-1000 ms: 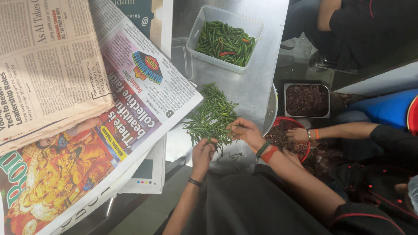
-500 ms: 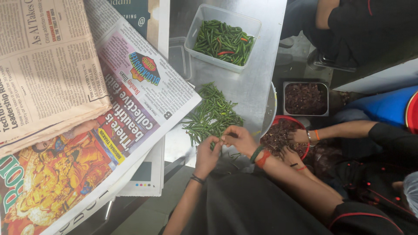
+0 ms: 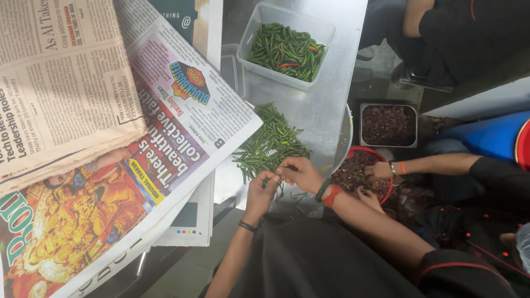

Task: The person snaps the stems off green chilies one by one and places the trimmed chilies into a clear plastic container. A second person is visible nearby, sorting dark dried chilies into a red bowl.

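While a second ago the right hand (image 3: 301, 174) lay further up at the edge of the loose pile of green chillies (image 3: 271, 144), it has now drawn down and inward to meet the left hand (image 3: 259, 193), and both sets of fingers pinch together on one green chilli (image 3: 274, 176) at the near edge of the steel table (image 3: 326, 99). That closing-in reads as work on a single pod taken from the pile, though the grip itself is too small to see in detail. The pile lies just above the hands, partly on the spread newspaper (image 3: 165, 127). Well beyond it stands a clear plastic tub (image 3: 251, 38) filled with green chillies and a few red ones. To the right, below the table edge, a co-worker's hands (image 3: 378, 172) reach into a red bowl (image 3: 386, 190) of dark dried chillies, just beside the right wrist, with a steel tray (image 3: 364, 110) of the same beyond. Nothing blocks the pile.
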